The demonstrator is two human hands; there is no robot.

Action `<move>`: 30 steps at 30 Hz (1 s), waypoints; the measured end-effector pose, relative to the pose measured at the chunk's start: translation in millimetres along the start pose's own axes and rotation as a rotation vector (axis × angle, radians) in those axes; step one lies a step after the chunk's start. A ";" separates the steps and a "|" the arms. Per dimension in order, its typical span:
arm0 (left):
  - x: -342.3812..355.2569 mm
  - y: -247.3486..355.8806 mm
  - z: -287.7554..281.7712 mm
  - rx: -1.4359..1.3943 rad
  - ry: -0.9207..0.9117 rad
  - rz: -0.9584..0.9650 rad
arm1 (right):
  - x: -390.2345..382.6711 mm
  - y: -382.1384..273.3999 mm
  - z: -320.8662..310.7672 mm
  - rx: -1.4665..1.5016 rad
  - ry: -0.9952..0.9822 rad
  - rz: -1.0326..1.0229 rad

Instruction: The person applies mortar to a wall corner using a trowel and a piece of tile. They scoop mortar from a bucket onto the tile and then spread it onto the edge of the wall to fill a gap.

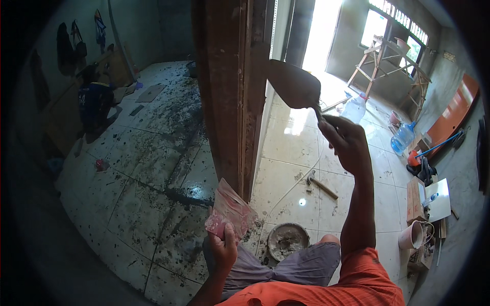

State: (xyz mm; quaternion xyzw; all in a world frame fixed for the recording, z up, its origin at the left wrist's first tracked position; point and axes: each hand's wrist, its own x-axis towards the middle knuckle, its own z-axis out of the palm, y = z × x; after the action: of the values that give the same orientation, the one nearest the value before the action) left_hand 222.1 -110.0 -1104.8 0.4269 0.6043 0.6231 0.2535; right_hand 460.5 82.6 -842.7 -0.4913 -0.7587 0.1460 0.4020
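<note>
Upper centre, a pointed grey metal trowel (296, 85), best kept steady, is gripped by the right hand (348, 140); lower centre, crumpled pinkish plastic (230, 200) by the left hand (223, 251).

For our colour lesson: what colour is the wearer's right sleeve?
The sleeve is orange-red, in the head view.

Had pale, glossy tiles (286, 176) beneath the raised grip (349, 140) and, to its left past a brown wooden frame (224, 86), a dimmer room (173, 41) with dark-smeared tiles (140, 163) and shadowed walls (145, 28). Beyond the grip, took in bright daylight through a doorway (323, 30) and windows (374, 28), near a wooden trestle (378, 61). Further right, showed an orange-brown panel (451, 120) against a grey wall (462, 56).
</note>
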 end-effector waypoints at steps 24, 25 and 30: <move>12.5 -42.9 23.6 -0.082 0.139 -0.014 | -50.7 86.8 160.7 0.379 0.107 0.104; 15.4 -43.0 29.3 -0.087 0.162 -0.007 | -53.1 94.7 162.9 0.382 0.108 0.116; 17.9 -70.3 57.7 -0.190 0.160 -0.235 | -111.0 187.3 172.7 0.259 -0.024 0.200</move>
State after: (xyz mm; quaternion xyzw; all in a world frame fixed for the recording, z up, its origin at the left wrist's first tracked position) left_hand 247.4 -54.2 -1174.4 0.2765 0.6066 0.6755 0.3152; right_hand 469.5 105.7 -1119.5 -0.5067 -0.6854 0.2879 0.4365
